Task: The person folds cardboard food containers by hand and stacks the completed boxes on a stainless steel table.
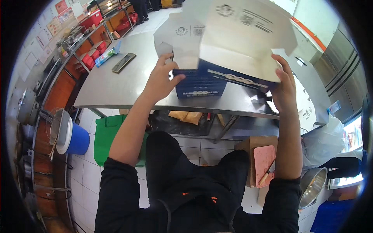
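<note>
My right hand [284, 84] grips the right end of an open cardboard food box [242, 65], dark blue outside and white inside, its lid raised. The box is tilted, and its left end overlaps a stack of similar blue boxes [201, 87] on the steel table. My left hand [164, 77] is at the left side of the stack, thumb and fingers spread around the edge of the topmost box; whether it grips is unclear. Flat, unfolded box blanks [307, 115] lie on the table behind my right forearm.
A smartphone [124, 63] and a blue-and-green packet [107, 55] lie at the table's left. Below stand a green bin [109, 139], a blue bucket [79, 139] and a carton with a pink tray [263, 160] holding a knife. A steel bowl [313, 188] is at lower right.
</note>
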Tool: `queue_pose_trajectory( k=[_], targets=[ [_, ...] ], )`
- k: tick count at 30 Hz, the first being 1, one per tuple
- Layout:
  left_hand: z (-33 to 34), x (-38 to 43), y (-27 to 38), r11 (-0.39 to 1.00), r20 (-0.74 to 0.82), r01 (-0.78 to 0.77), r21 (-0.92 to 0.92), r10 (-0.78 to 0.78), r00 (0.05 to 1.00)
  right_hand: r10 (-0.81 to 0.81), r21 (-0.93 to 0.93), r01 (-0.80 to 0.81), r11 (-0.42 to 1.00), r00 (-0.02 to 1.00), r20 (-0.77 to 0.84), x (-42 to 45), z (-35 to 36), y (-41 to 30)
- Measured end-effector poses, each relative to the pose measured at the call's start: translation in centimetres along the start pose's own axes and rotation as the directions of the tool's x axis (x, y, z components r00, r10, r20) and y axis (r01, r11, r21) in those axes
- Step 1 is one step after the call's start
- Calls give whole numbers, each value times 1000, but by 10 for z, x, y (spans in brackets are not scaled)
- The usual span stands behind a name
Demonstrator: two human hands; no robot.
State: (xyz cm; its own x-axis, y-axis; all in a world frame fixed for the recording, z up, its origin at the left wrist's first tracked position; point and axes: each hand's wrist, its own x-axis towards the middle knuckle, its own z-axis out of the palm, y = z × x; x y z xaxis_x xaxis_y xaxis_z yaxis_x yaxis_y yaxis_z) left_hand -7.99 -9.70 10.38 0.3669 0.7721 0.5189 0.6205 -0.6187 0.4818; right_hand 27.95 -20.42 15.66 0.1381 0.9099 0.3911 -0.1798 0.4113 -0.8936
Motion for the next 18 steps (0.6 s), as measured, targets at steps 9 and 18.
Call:
queue_pose_trajectory(
  k=[9,18],
  targets=[
    [-16,-49,15,954,-57,35,-297,-55,997,7,-228,16,973,995,95,24,64,11],
    [-13,-35,27,938,-408,-237,252,326,853,113,-547,82,833,943,314,-4,88,17]
  ],
)
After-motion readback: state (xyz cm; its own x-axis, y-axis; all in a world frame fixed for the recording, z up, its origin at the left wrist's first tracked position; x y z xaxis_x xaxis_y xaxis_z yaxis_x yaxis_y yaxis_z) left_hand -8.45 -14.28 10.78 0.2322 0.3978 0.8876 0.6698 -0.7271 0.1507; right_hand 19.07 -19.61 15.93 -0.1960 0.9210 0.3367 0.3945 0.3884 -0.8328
